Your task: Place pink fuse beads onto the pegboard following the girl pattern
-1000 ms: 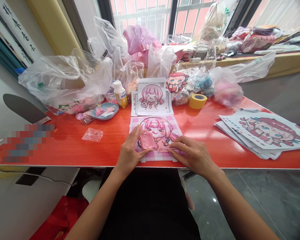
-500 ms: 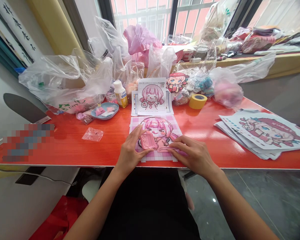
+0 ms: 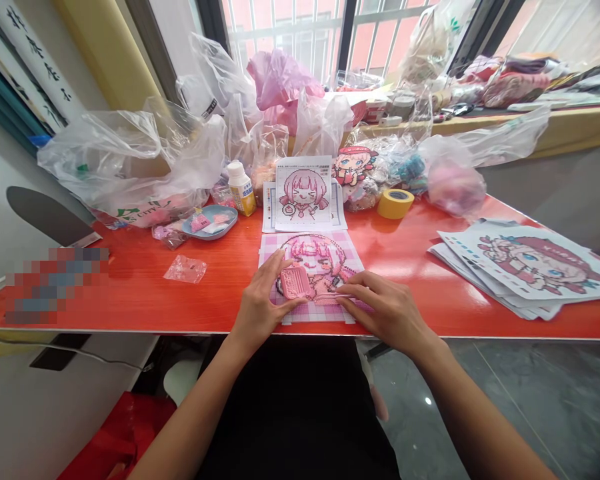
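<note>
My left hand [image 3: 267, 298] grips a small pink bead tray [image 3: 295, 283] between thumb and fingers, above the left part of a pegboard [image 3: 293, 313]. On the board is a bead picture [image 3: 325, 248] of a pink-haired cartoon figure, partly covered by the tray and my hands. My right hand [image 3: 380, 303] pinches a pair of thin pink tweezers [image 3: 327, 295], whose tips point left, close to the beads at the lower middle. Whether the tips hold a bead is too small to tell. Behind the board leans a printed pattern sheet [image 3: 304, 195] of the same figure.
A blue dish [image 3: 213, 230] with small packets, a white-and-yellow bottle [image 3: 241, 190] and a clear packet [image 3: 185, 269] are at left. Yellow tape [image 3: 395, 203] and stacked printed sheets [image 3: 535, 267] lie right. Plastic bags [image 3: 140, 160] crowd the back of the red table [image 3: 180, 310].
The tweezers in my right hand have shifted very slightly, with their tips a little farther left. My left hand and the bead tray stay almost in place.
</note>
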`<state>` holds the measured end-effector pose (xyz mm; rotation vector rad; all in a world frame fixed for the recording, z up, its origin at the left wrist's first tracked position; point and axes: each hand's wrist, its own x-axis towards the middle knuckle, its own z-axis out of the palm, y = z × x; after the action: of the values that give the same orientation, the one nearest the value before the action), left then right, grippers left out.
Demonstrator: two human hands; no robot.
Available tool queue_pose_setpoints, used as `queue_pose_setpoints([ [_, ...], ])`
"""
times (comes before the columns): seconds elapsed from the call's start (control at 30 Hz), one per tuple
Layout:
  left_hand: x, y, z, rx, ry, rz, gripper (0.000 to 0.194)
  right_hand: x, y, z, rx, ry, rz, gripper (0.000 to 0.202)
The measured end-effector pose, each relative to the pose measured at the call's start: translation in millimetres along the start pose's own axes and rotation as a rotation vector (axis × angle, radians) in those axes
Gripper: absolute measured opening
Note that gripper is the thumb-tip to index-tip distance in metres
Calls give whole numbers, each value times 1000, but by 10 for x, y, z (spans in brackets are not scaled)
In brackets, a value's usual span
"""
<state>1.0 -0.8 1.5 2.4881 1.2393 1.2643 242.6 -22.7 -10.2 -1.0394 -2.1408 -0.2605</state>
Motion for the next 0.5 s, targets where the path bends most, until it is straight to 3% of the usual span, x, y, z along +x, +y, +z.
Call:
queue_pose_setpoints([
  [0.5,-1,5,-1,4,3,-15,84,5,-3,-8,6,-4,-8,14],
])
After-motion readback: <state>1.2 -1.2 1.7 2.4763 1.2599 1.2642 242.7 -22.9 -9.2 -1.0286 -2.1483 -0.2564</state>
